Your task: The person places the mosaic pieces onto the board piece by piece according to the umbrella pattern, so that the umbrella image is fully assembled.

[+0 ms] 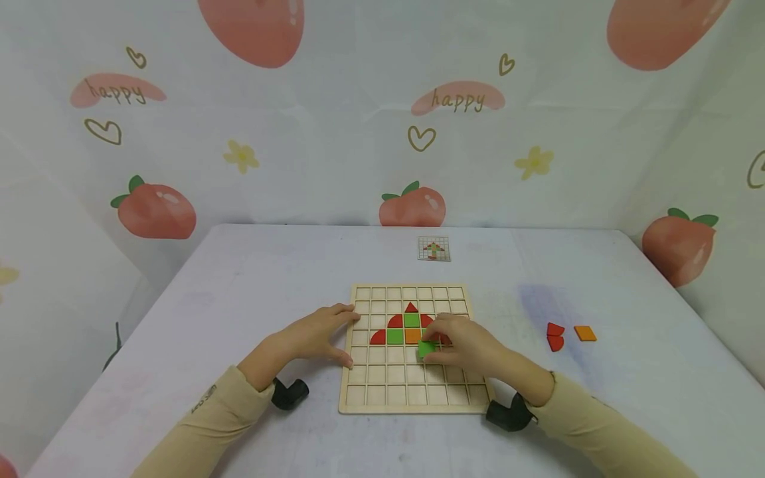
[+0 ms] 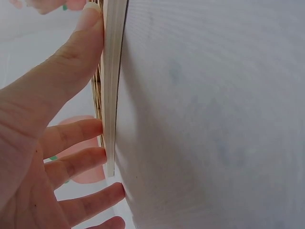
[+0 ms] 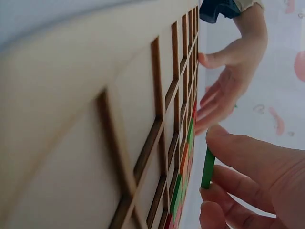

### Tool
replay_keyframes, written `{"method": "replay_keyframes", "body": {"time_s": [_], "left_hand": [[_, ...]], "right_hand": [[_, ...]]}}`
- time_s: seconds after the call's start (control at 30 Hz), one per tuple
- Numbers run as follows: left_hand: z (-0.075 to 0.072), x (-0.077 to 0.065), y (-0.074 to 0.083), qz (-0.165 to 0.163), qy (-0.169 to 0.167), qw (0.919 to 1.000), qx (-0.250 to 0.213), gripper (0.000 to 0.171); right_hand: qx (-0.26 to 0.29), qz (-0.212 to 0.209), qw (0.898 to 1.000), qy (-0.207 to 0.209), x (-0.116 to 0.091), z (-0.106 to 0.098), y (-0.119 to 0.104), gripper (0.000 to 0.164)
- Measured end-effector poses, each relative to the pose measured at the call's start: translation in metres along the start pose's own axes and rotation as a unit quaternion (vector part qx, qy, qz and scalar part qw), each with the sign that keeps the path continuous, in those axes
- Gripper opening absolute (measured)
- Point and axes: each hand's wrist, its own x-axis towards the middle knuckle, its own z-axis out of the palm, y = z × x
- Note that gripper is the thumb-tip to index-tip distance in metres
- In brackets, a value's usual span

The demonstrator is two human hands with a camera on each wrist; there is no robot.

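Observation:
A wooden grid board (image 1: 394, 375) lies on the table. On it, red, green and orange tiles form a stepped shape, with a red triangle (image 1: 410, 307) at its top and an orange square (image 1: 413, 336) in its middle. My right hand (image 1: 463, 342) pinches a green square tile (image 3: 208, 168) between thumb and fingertips, held over the board just below the orange square. That hand covers the right part of the pattern in the head view. My left hand (image 1: 319, 332) spreads its fingers along the board's left edge, the thumb (image 2: 88, 21) and fingertips against the frame.
A small pattern card (image 1: 434, 248) showing a similar coloured shape lies behind the board. To the right are two red rounded tiles (image 1: 556, 330) and an orange diamond-shaped tile (image 1: 585, 333). A printed cloth (image 1: 335, 146) hangs behind the table.

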Motion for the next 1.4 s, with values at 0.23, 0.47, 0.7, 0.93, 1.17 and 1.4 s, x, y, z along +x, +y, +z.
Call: {"method": "replay_keyframes", "body": {"time_s": [0.23, 0.47, 0.7, 0.93, 1.17, 1.4], "left_hand": [[0.000, -0.001, 0.000, 0.007, 0.004, 1.0000, 0.005, 0.084], [-0.001, -0.002, 0.001, 0.011, 0.004, 0.9999, 0.008, 0.085], [-0.002, -0.002, 0.001, 0.010, 0.004, 0.9999, 0.010, 0.084], [-0.002, -0.001, 0.002, 0.005, 0.002, 1.0000, 0.008, 0.084], [-0.003, -0.001, 0.002, -0.003, -0.002, 1.0000, 0.006, 0.084], [-0.001, 0.000, 0.000, 0.001, -0.001, 1.0000, 0.002, 0.084]], "right_hand": [[-0.007, 0.026, 0.999, -0.017, 0.006, 0.008, -0.011, 0.022], [-0.011, 0.071, 0.997, -0.034, 0.011, 0.011, -0.022, 0.021], [-0.030, 0.091, 0.995, -0.035, 0.015, 0.012, -0.025, 0.020], [-0.048, 0.097, 0.994, -0.034, 0.017, 0.012, -0.027, 0.021], [-0.059, 0.102, 0.993, -0.031, 0.018, 0.014, -0.027, 0.022], [-0.048, 0.108, 0.993, -0.030, 0.017, 0.012, -0.027, 0.021]]}}
